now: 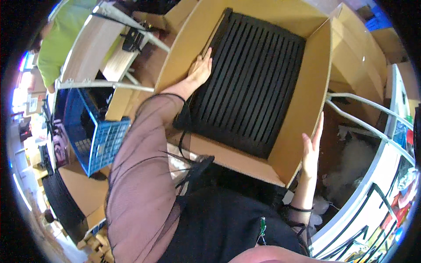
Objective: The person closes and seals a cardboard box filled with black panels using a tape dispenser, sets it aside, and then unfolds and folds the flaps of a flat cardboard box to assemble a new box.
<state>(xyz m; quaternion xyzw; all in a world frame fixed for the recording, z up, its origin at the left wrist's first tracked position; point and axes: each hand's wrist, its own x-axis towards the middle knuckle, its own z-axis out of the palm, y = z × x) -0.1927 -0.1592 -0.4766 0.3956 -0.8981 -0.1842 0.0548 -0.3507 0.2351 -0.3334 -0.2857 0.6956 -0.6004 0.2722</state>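
Note:
An open cardboard box [179, 46] stands in front of me. In it lies a stack of long black slats [250, 79], side by side, filling most of its width. My left hand [201, 69] reaches inside along the left wall. Its fingers are stretched out by the left edge of the slats, with nothing seen in them. At the near right wall, my right hand [311, 151] holds the box's rim, the thumb over the inner side and the straight fingers along the outside. A dark strap or cord hangs near my left forearm.
On the left stand a blue plastic crate [107, 140] and a pale-framed table [90, 48], beside a person in a green top [66, 41]. More cardboard boxes [357, 52] sit at the right. White metal tubing [370, 101] and a white panel [355, 197] run along the right side.

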